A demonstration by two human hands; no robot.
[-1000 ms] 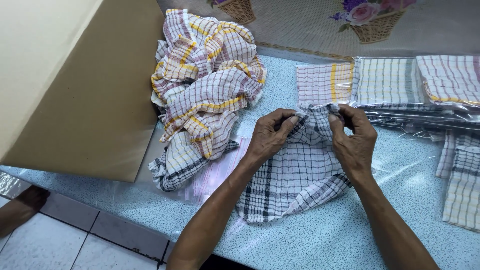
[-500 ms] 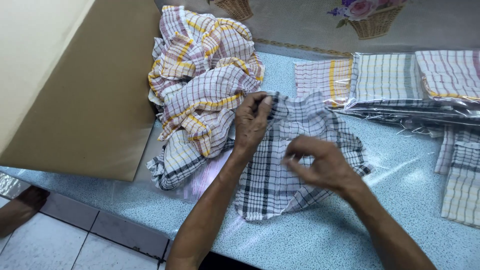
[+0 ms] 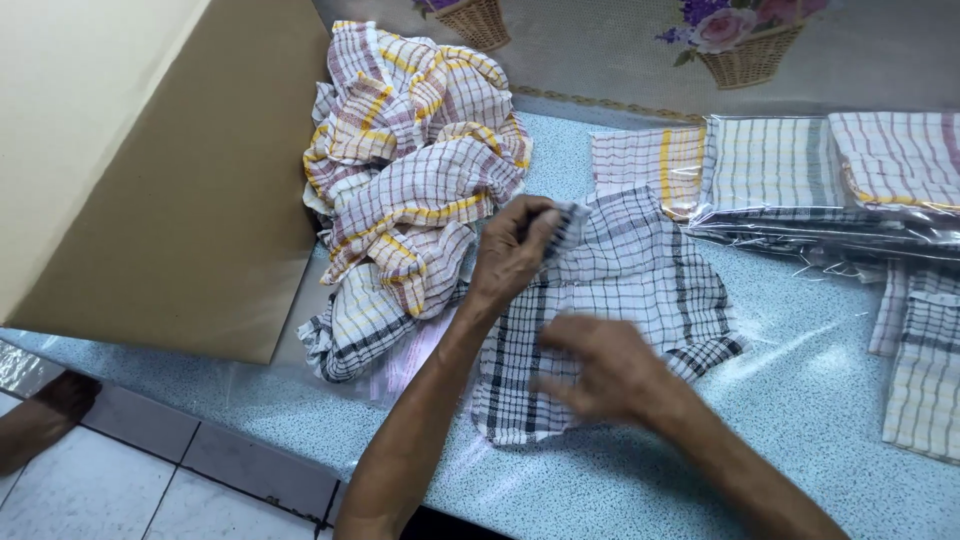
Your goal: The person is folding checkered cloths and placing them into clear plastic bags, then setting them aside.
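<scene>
A black-and-white checked cloth (image 3: 640,280) lies spread on the light blue speckled table (image 3: 800,400). My left hand (image 3: 515,250) pinches the cloth's upper left corner between thumb and fingers. My right hand (image 3: 605,365) is blurred and lies flat, palm down, over the cloth's lower middle. To the left of my left hand sits a crumpled heap of checked cloths (image 3: 410,170) in red, yellow and white, with a dark checked one at its foot.
A large brown cardboard box (image 3: 150,180) stands at the left. Folded checked cloths in clear plastic bags (image 3: 800,170) are stacked at the back right, and more folded cloths (image 3: 920,350) lie at the right edge. A foot (image 3: 45,420) rests on the tiled floor below.
The cloth went from bunched up between both hands to spread flat. My right hand let go of the top edge and moved down and left over the cloth. My left hand kept its corner.
</scene>
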